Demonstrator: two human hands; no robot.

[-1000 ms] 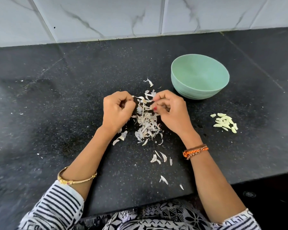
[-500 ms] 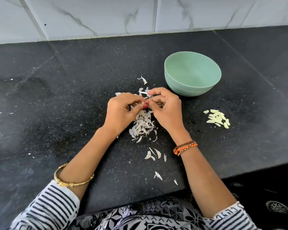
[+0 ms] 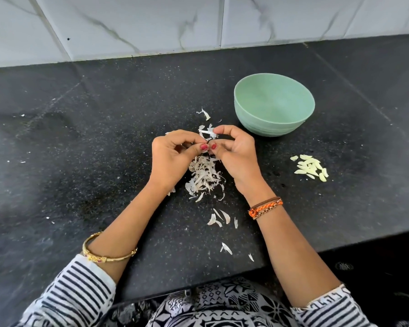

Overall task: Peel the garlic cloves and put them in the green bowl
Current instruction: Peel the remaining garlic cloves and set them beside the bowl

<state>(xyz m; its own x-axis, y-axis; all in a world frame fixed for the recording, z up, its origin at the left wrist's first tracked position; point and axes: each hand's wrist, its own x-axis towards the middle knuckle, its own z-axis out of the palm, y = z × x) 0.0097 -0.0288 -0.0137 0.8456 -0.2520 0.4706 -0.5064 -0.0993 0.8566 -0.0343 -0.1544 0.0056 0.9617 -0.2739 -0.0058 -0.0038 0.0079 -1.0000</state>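
A black speckled tabletop (image 3: 85,142) runs up to a wall of white marbled tiles (image 3: 128,22). The green bowl (image 3: 274,107) stands upright at the far right and looks empty. On the tabletop nearer the right edge lies a small heap of peeled cloves (image 3: 311,166), well apart from the bowl and not yet in it.

Both hands meet over a pile of papery skins (image 3: 204,175), with loose flakes scattered toward the near edge. The left hand (image 3: 172,159) has its fingers curled, thumb and forefinger pinched on something small that I take to be a clove; the clove itself is hidden between the fingertips. The right hand (image 3: 234,152) is also curled, its fingertips pinching a white strip of skin (image 3: 207,134) that stands up behind the thumbs, so the step in hand seems to be stripping a clove.

A clove this size will be light, firm and somewhat slick once bare, so it is best held by its sides between thumb and forefinger while the other hand pulls skin from the tip. The skin is thin, dry and brittle; it will likely tear in shreds rather than come off whole. The peeled heap could be gathered with cupped fingers and dropped in the bowl.
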